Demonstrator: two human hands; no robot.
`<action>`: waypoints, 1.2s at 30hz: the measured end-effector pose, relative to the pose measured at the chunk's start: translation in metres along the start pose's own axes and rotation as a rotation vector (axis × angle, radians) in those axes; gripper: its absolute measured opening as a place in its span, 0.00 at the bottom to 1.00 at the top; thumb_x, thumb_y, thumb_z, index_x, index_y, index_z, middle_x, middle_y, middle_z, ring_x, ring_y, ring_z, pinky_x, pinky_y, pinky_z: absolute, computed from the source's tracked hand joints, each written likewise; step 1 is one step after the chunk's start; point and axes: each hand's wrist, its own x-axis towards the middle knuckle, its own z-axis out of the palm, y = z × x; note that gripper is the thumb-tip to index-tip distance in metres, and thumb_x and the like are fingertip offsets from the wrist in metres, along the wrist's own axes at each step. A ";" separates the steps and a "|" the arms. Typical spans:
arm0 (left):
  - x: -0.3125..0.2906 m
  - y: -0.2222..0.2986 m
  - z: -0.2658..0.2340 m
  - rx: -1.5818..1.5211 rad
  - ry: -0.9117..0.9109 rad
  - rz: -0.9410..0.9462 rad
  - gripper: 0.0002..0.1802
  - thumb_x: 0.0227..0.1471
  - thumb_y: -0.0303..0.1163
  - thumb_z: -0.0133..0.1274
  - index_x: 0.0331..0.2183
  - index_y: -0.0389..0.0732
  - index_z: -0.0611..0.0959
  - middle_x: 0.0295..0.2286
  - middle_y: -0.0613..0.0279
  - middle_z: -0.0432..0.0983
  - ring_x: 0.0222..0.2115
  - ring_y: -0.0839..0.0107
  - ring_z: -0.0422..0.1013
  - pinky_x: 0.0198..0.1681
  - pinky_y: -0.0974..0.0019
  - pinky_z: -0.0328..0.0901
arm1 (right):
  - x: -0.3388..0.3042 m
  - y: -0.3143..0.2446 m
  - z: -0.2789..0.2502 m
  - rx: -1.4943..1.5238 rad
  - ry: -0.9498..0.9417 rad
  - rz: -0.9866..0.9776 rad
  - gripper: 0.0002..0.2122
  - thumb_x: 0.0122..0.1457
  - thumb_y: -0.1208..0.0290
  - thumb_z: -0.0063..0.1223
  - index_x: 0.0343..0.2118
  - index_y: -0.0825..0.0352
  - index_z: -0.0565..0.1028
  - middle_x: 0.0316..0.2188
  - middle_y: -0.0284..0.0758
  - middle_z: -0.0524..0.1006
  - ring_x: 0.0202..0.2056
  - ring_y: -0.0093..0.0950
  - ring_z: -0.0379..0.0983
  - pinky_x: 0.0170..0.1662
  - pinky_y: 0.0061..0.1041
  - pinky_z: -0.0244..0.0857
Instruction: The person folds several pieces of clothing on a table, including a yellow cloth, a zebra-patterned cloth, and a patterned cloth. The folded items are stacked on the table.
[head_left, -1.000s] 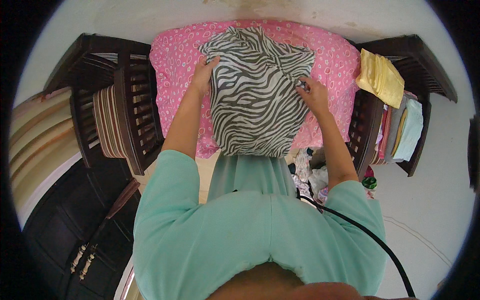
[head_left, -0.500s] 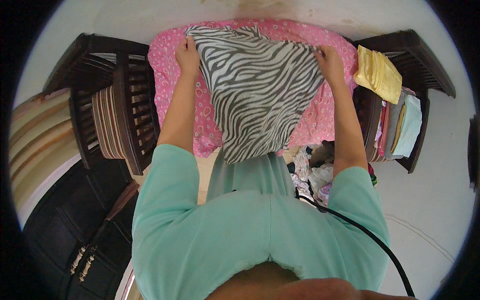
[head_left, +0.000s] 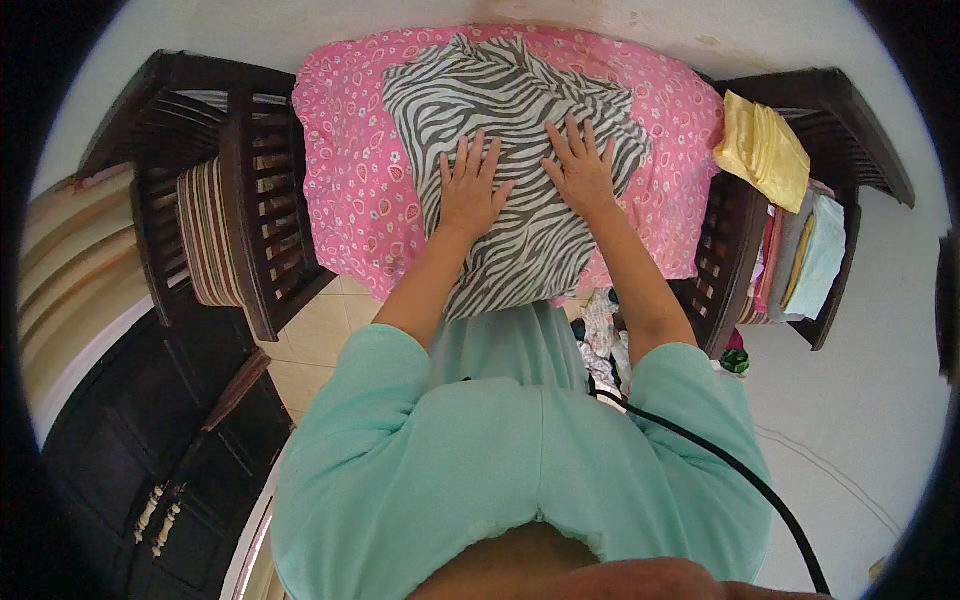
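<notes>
Zebra-striped cloth lies spread on the pink flowered cover, its near edge reaching past that cover to overlap the pale green skirt. Both hands rest palm down on it: the left hand left of its middle, the right hand right of it and slightly farther off. On each, the fingers are straight and parted, the thumb out to the side, and nothing is gripped; how hard they press cannot be told.

The likeliest trouble is creasing. The far right part of the striped cloth is rumpled, with soft folds along its far edge, so pressure over those folds could set wrinkles in rather than flatten them. As no edge is pinched, a sweep of the palms could drag the whole cloth askew, or ruck up the loose-looking pink cover beneath. The overhanging near edge is another weak point: a pull toward the body, or the skirt catching it, could make the cloth slide down toward the tiled floor, where loose clothes lie to the right. A wide swing of the right arm might also knock the folded yellow cloth off the dark slatted armrest.
</notes>
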 end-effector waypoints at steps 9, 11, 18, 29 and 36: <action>-0.036 -0.016 -0.014 -0.253 0.271 -0.501 0.40 0.39 0.49 0.52 0.50 0.37 0.60 0.49 0.46 0.54 0.50 0.54 0.51 0.52 0.51 0.44 | -0.052 0.009 -0.034 0.418 0.284 0.416 0.27 0.49 0.64 0.49 0.51 0.68 0.57 0.50 0.45 0.58 0.51 0.41 0.55 0.52 0.39 0.48; -0.047 -0.026 -0.014 -0.429 0.237 -0.668 0.39 0.37 0.49 0.54 0.47 0.34 0.63 0.45 0.46 0.59 0.47 0.55 0.56 0.49 0.56 0.50 | -0.082 0.011 -0.024 0.699 0.433 0.773 0.25 0.48 0.67 0.51 0.48 0.72 0.60 0.45 0.42 0.64 0.45 0.33 0.60 0.46 0.30 0.55; -0.052 -0.030 -0.031 -0.698 -0.336 -0.751 0.32 0.34 0.45 0.59 0.37 0.32 0.69 0.36 0.49 0.66 0.37 0.59 0.63 0.39 0.63 0.58 | -0.120 -0.023 0.002 1.189 0.199 0.931 0.21 0.50 0.67 0.51 0.44 0.73 0.61 0.37 0.37 0.68 0.38 0.24 0.64 0.43 0.21 0.56; -0.150 -0.008 -0.009 -0.894 -0.531 -0.621 0.45 0.31 0.47 0.61 0.47 0.32 0.62 0.48 0.47 0.58 0.51 0.60 0.53 0.53 0.64 0.49 | -0.288 -0.060 0.064 1.945 -0.186 1.813 0.28 0.49 0.46 0.44 0.42 0.68 0.62 0.37 0.38 0.68 0.37 0.31 0.65 0.41 0.27 0.58; -0.142 0.009 -0.015 -1.652 -0.583 -0.927 0.27 0.47 0.42 0.49 0.44 0.33 0.67 0.40 0.54 0.69 0.39 0.67 0.68 0.42 0.67 0.63 | -0.222 -0.116 0.006 2.604 -0.351 1.590 0.35 0.46 0.40 0.41 0.48 0.67 0.59 0.47 0.38 0.63 0.47 0.37 0.60 0.51 0.36 0.54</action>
